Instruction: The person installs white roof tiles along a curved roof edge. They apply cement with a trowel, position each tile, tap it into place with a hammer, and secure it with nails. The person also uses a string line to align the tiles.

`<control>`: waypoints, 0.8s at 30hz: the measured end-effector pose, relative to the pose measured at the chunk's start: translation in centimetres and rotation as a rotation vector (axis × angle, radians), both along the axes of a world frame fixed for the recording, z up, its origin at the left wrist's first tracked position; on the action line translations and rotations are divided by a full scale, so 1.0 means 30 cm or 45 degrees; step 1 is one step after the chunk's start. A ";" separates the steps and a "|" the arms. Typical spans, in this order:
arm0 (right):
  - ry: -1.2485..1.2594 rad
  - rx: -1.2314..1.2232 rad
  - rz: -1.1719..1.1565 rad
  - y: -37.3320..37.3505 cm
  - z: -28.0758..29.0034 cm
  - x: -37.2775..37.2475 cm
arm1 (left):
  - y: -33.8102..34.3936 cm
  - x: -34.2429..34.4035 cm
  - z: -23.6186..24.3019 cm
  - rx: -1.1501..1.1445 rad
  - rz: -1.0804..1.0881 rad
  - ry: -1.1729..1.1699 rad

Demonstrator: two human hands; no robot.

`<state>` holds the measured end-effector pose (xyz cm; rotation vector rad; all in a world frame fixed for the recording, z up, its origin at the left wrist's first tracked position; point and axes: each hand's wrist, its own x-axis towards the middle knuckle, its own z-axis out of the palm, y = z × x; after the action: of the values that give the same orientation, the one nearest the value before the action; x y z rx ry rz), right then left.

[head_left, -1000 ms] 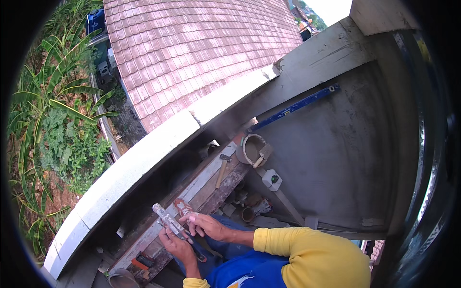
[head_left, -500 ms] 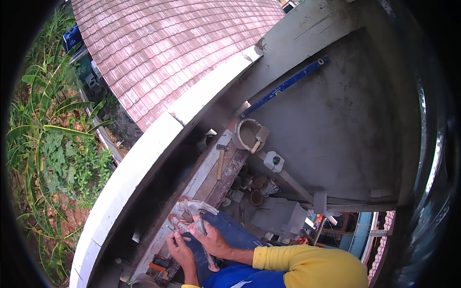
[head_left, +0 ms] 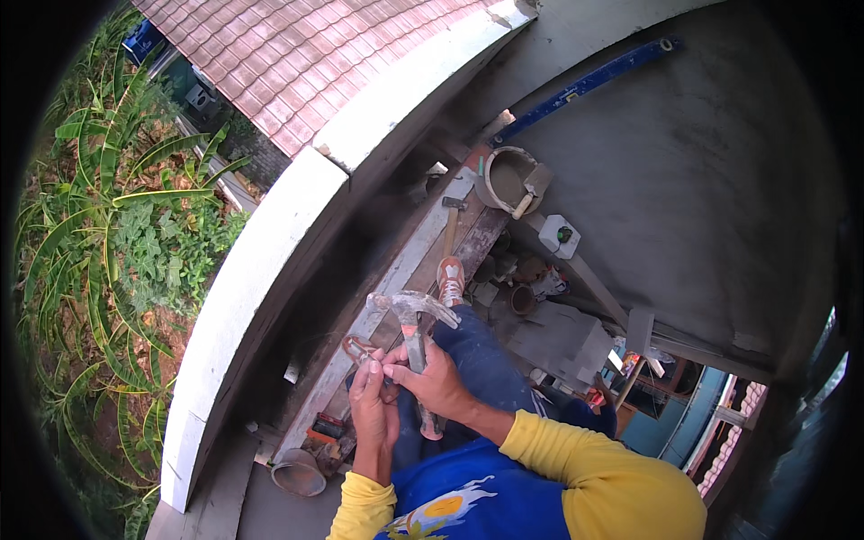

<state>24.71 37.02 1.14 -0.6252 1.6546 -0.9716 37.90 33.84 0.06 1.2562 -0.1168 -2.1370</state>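
Observation:
A claw hammer [head_left: 416, 346] with a mortar-stained head stands upright in my right hand [head_left: 441, 382], its handle hanging below the palm. My left hand [head_left: 371, 409] is close beside it. The fingertips of both hands meet in a pinch just left of the hammer handle. Whatever lies between them is too small to make out. Under the hands are my legs in dark blue trousers [head_left: 486, 346] and a wooden plank walkway [head_left: 382, 270]. One shoe [head_left: 450, 281] rests on the planks.
Farther along the planks lie a second hammer [head_left: 450, 229] and a mortar bucket [head_left: 487, 187] with a trowel [head_left: 536, 180]. A blue spirit level [head_left: 585, 85] leans along the grey wall [head_left: 675, 180]. At left runs a white ledge [head_left: 243, 297]; a small bucket [head_left: 299, 474] sits near me.
My view has shifted, so the planks and bucket sit farther right and higher. The shoe has come into sight. Both hands stay together, the hammer still in the right.

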 end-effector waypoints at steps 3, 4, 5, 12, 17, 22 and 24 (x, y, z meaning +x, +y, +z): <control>-0.053 -0.017 -0.114 -0.105 0.045 -0.169 | -0.114 -0.155 0.002 -0.009 -0.067 0.082; -0.186 -0.048 -0.142 -0.143 0.053 -0.245 | -0.167 -0.217 0.011 -0.006 -0.098 0.096; -0.279 -0.176 -0.254 -0.176 0.042 -0.310 | -0.219 -0.265 0.001 -0.030 -0.122 0.128; -0.388 -0.364 -0.374 -0.382 -0.011 -0.920 | -0.534 -0.838 -0.025 -0.285 -0.363 -0.006; -0.326 -0.380 -0.332 -0.481 -0.004 -1.392 | -0.678 -1.314 -0.031 -0.514 -0.541 -0.192; -0.284 -0.414 -0.463 -0.545 0.045 -1.767 | -0.780 -1.717 -0.022 -0.522 -0.594 -0.012; -0.286 -0.447 -0.504 -0.573 0.046 -1.880 | -0.820 -1.829 0.006 -0.509 -0.649 0.001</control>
<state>-31.70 19.84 2.51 -0.4006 1.4432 -1.5833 -16.98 9.24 0.24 1.0607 -0.9018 -2.3650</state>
